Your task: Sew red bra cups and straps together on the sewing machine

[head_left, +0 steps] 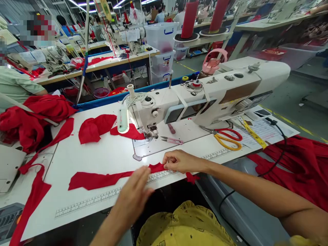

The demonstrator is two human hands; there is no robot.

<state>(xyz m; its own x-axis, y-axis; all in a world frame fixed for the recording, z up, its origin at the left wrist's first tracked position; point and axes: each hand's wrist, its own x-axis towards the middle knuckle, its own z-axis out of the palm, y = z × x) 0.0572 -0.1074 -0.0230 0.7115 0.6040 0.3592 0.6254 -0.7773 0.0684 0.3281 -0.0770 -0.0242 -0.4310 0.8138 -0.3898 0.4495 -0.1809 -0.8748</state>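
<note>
A long red fabric strip (99, 180) lies along the front of the white table, beside the printed ruler (107, 194). My right hand (176, 161) pinches the strip near its right end, and a bit of red cloth hangs over the table edge below it. My left hand (132, 193), slightly blurred, is over the middle of the strip with its fingers stretched out. Behind my hands is the white sewing machine (164, 102), with small pink thread snips (172, 140) near its needle. More red pieces (97, 128) lie left of the needle, one of them reaching under it.
Scissors (228, 138), a yellow tape measure (253, 133) and papers lie at the right. A red fabric heap (36, 116) is at the left. A grey bin (246, 194) stands below the right edge, crossed by a black cable. Other people sit beyond.
</note>
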